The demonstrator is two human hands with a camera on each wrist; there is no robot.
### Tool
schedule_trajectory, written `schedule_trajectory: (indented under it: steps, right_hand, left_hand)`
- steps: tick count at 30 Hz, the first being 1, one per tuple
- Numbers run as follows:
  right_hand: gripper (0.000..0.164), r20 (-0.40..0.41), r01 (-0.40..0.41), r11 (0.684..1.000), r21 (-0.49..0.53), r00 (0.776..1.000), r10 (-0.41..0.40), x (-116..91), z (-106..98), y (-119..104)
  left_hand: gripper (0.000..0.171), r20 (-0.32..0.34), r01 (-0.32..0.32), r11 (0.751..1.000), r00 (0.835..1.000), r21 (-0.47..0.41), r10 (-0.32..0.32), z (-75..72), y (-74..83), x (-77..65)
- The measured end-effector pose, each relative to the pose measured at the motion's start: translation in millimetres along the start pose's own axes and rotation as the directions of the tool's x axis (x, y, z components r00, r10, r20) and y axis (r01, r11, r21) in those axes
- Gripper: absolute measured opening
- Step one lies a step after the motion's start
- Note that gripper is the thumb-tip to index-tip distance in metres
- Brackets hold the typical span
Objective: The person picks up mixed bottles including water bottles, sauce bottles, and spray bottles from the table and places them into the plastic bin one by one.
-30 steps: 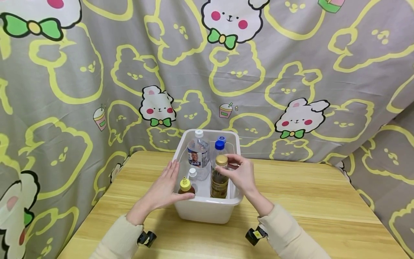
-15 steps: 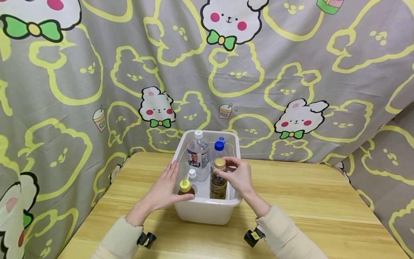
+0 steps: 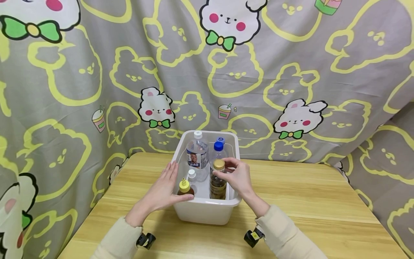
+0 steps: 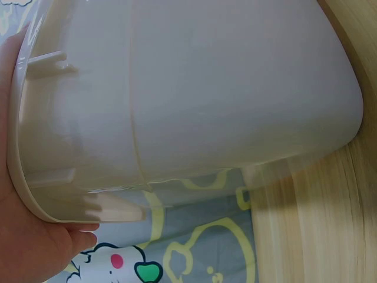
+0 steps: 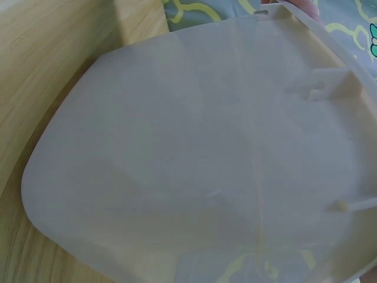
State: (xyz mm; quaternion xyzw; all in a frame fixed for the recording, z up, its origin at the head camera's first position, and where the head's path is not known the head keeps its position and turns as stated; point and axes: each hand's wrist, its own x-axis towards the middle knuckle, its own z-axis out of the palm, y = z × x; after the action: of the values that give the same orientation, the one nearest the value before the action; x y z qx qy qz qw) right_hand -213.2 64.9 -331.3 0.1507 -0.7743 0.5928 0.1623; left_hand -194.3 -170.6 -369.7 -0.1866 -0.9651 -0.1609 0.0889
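A white plastic bin (image 3: 203, 212) stands on the table with several bottles in it. My right hand (image 3: 237, 176) reaches over its right side and pinches a gold-capped bottle (image 3: 218, 189) of dark contents near the neck. The bottle is upright inside the bin's front right part; I cannot see its base. On the left rim lies my left hand (image 3: 161, 189), fingers straight, thumb along the front corner by a yellow-capped squeeze bottle (image 3: 184, 186). In the left wrist view, the left hand (image 4: 29, 242) touches the bin's rim. The right wrist view mostly shows the bin wall (image 5: 177, 147).
Behind the squeeze bottle is a small white-capped bottle (image 3: 192, 175). Farther back stand a large clear labelled bottle (image 3: 198, 158) and a blue-capped bottle (image 3: 218, 146), with another blue cap (image 3: 221, 140) behind. The wooden table (image 3: 291, 201) meets a patterned curtain (image 3: 245, 82).
My right hand and the gold-capped bottle have come down slightly and a little left. My left hand stays on the rim.
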Motion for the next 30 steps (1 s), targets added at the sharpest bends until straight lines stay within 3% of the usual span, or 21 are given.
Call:
schedule_trajectory:
  steps: [7,14,30]
  right_hand:
    - [0.033,0.036,-0.007,1.000,-0.024,0.999,0.008,-0.2,-0.3,-1.1]
    - [0.037,0.064,0.017,0.999,-0.039,0.998,-0.015,8.5,4.0,35.3]
    - [0.042,0.123,0.098,0.993,-0.064,0.988,-0.090,6.1,1.1,35.6]
  left_hand:
    - [0.113,0.002,0.002,1.000,1.000,0.001,-0.002,-0.7,0.7,-0.3]
    - [0.113,0.009,0.003,1.000,1.000,0.006,-0.003,-0.8,0.2,0.2]
    - [0.113,0.035,0.001,1.000,0.999,0.015,-0.002,-2.7,0.4,0.3]
